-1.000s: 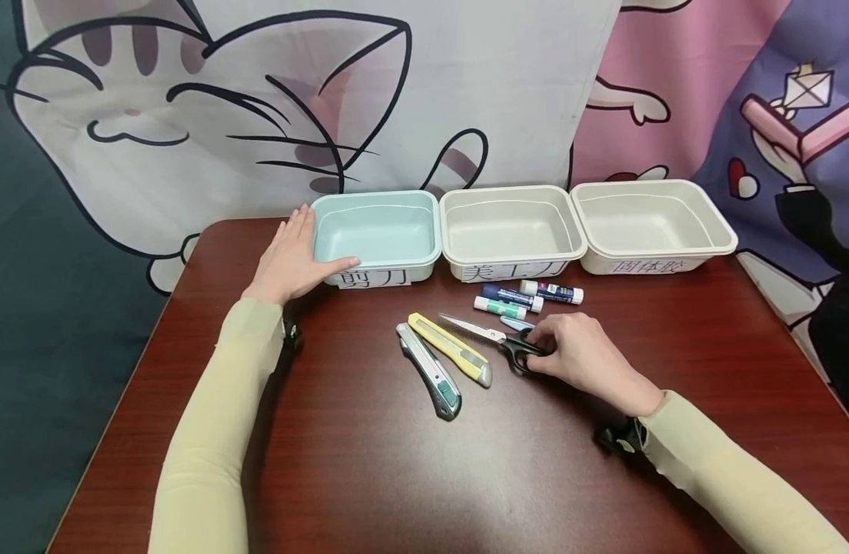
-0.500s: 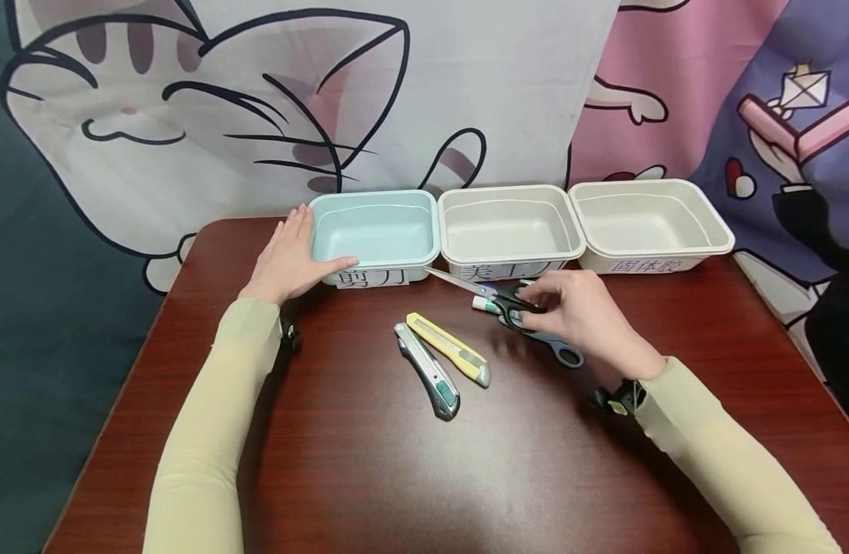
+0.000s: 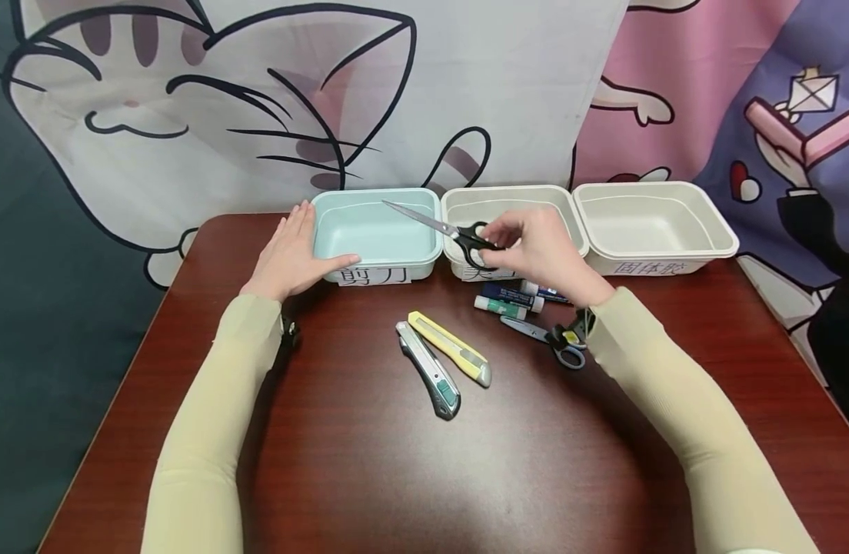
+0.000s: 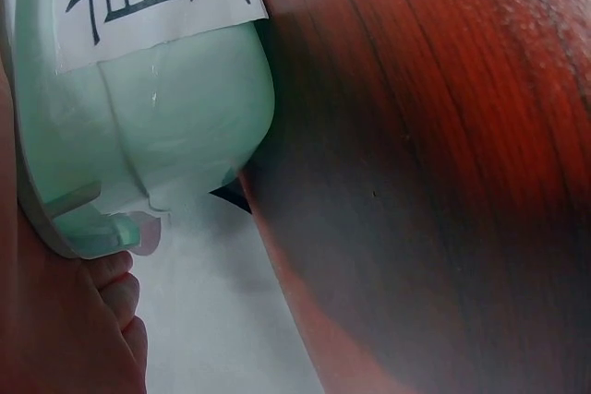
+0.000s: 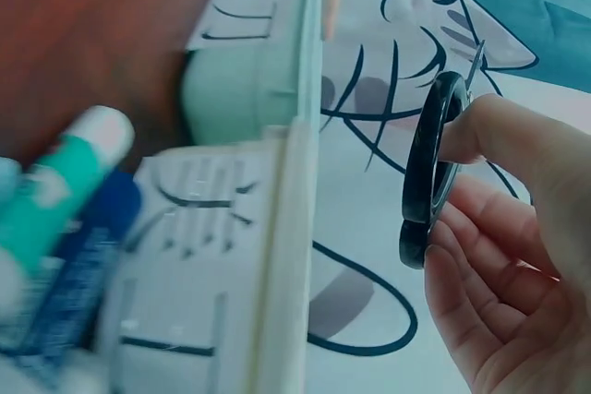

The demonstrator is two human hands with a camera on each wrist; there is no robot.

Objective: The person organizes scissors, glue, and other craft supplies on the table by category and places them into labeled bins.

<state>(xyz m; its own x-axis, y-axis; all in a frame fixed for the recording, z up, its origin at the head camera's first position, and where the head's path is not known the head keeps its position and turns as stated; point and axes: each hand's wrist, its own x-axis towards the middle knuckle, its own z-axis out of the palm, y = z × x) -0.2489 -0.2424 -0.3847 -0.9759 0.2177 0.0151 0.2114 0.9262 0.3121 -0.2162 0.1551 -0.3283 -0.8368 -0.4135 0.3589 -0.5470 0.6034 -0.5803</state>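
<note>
My right hand (image 3: 538, 246) pinches the black handles of a pair of scissors (image 3: 468, 237) above the middle cream box (image 3: 514, 196). The silver blades point left over the light blue box (image 3: 376, 231). In the right wrist view the scissors' black handle (image 5: 427, 173) sits between thumb and fingers. My left hand (image 3: 289, 258) rests on the blue box's left rim, thumb along the front edge, fingers straight. From the left wrist, the box's side (image 4: 185, 108) and its paper label (image 4: 152, 6) show close up, with some fingertips below the rim.
A second cream box (image 3: 656, 223) stands at the right. Several glue sticks (image 3: 501, 307) lie before the middle box. Blue-grey scissors (image 3: 528, 329) lie partly under my right wrist. A yellow utility knife (image 3: 451, 348) and a silver-green one (image 3: 430, 373) lie mid-table. A printed curtain (image 3: 521, 92) hangs behind.
My right hand has lifted the black scissors off the table and carried them up and left over the boxes. The blue-grey scissors are uncovered. My left hand stays in place.
</note>
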